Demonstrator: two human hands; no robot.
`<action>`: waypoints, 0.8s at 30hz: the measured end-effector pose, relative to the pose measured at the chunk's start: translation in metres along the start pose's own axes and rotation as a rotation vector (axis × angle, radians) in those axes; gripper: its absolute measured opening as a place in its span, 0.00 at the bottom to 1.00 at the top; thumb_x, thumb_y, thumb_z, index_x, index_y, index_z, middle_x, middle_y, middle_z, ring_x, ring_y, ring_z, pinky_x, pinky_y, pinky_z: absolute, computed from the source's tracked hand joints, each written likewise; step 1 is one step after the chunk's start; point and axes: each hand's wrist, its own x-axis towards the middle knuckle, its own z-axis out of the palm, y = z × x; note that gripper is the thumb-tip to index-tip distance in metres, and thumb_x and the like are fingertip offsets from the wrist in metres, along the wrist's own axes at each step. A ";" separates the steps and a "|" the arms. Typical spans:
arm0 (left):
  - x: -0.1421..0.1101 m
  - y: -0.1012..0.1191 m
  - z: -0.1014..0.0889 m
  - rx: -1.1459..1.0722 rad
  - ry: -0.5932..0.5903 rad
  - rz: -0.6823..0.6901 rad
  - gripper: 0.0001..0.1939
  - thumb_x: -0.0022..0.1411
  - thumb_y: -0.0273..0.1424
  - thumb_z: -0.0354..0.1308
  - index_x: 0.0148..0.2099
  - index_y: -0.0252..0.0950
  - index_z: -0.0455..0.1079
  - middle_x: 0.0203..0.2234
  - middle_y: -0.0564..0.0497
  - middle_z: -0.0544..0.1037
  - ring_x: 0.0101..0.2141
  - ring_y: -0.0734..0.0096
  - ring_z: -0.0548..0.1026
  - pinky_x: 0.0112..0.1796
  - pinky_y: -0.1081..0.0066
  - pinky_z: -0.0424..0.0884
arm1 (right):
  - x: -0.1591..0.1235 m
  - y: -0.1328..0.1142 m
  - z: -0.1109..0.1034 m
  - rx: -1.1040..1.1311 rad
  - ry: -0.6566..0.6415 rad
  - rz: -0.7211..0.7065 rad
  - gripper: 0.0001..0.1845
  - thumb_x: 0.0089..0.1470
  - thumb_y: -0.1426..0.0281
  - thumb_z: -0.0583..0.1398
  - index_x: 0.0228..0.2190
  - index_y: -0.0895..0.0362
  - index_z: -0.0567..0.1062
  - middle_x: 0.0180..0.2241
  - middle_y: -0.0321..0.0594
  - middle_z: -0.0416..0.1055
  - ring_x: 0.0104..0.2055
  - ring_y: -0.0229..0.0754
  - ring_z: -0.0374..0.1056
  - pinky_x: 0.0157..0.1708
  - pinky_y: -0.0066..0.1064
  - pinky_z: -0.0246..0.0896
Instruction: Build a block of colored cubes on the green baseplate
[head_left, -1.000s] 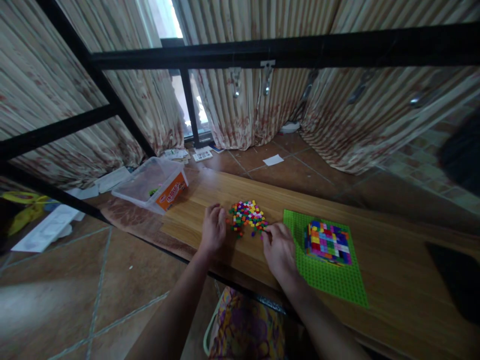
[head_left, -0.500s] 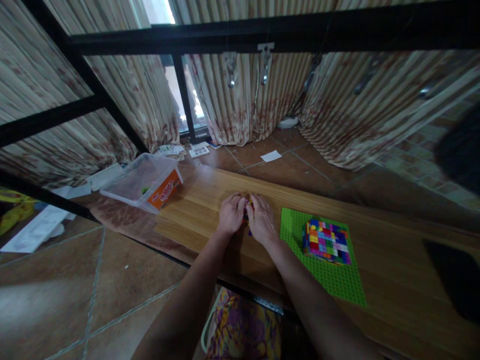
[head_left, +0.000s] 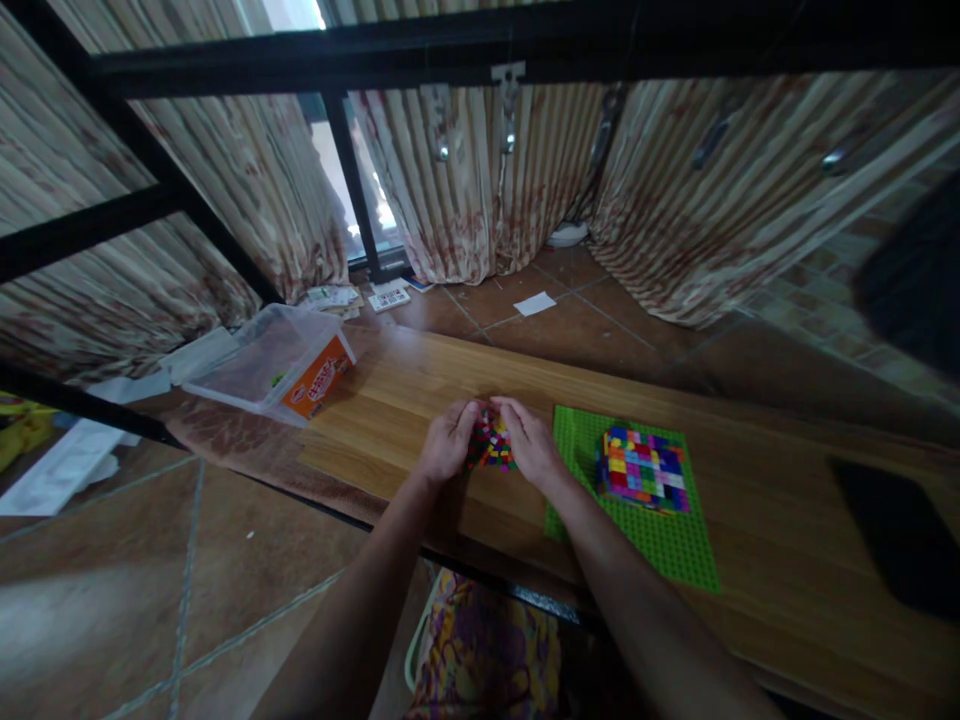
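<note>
A pile of small, many-coloured toy bricks [head_left: 493,440] lies on the wooden tabletop. My left hand [head_left: 450,440] curves around the pile's left side, and my right hand [head_left: 529,440] borders it on the right. The fingers of both hands are bent inward at the far side, their tips partly hidden; neither hand is closed around a brick that I can see. To the right, a block built of coloured bricks [head_left: 645,468] stands on a green studded baseplate [head_left: 675,560]. My right forearm passes over the plate's near left corner.
A clear plastic bin [head_left: 247,375] with an orange label stands at the table's left end, something small and green inside. A dark flat object [head_left: 896,535] lies at the right. Black metal bars [head_left: 375,70] cross in front of the curtains. Papers [head_left: 535,304] are on the tiled floor.
My hands have parted, the left shifting a little left, and the brick pile between them shows now where it was mostly covered. The view has shifted slightly.
</note>
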 end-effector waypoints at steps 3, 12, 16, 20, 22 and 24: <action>-0.006 -0.001 0.003 -0.100 0.086 -0.031 0.21 0.65 0.44 0.45 0.40 0.35 0.73 0.37 0.48 0.78 0.40 0.68 0.74 0.45 0.70 0.67 | -0.005 0.001 -0.001 0.115 0.030 0.045 0.23 0.62 0.53 0.48 0.46 0.52 0.73 0.46 0.41 0.76 0.50 0.44 0.70 0.54 0.40 0.60; -0.024 0.013 0.035 -0.375 0.456 -0.121 0.20 0.63 0.44 0.47 0.29 0.35 0.68 0.39 0.47 0.78 0.41 0.68 0.74 0.46 0.68 0.67 | -0.021 -0.003 0.021 0.438 0.410 0.152 0.25 0.59 0.52 0.51 0.41 0.57 0.76 0.42 0.45 0.77 0.46 0.45 0.72 0.50 0.40 0.64; -0.032 0.018 0.042 -0.453 0.538 -0.106 0.20 0.63 0.44 0.48 0.28 0.35 0.68 0.41 0.46 0.77 0.44 0.67 0.74 0.48 0.67 0.67 | -0.026 -0.008 0.025 0.511 0.481 0.159 0.23 0.60 0.54 0.52 0.40 0.58 0.76 0.42 0.45 0.77 0.46 0.44 0.72 0.50 0.40 0.64; -0.044 0.031 0.032 -0.368 0.609 -0.078 0.19 0.63 0.44 0.49 0.30 0.35 0.70 0.42 0.47 0.76 0.44 0.69 0.73 0.48 0.69 0.65 | -0.037 -0.018 0.014 0.431 0.480 0.142 0.19 0.58 0.56 0.55 0.41 0.56 0.76 0.43 0.43 0.77 0.47 0.44 0.72 0.51 0.40 0.63; -0.055 0.044 0.027 -0.311 0.611 -0.073 0.19 0.62 0.45 0.51 0.32 0.35 0.71 0.39 0.48 0.77 0.42 0.70 0.73 0.46 0.71 0.66 | -0.050 -0.027 0.002 0.341 0.445 0.117 0.16 0.58 0.58 0.56 0.40 0.54 0.76 0.42 0.41 0.77 0.46 0.44 0.72 0.51 0.39 0.64; -0.067 0.060 0.027 -0.350 0.500 -0.163 0.21 0.62 0.48 0.50 0.32 0.35 0.72 0.29 0.50 0.76 0.33 0.72 0.73 0.38 0.72 0.68 | -0.067 -0.040 -0.011 0.261 0.374 0.093 0.13 0.58 0.60 0.57 0.39 0.52 0.77 0.41 0.40 0.77 0.45 0.43 0.72 0.48 0.38 0.65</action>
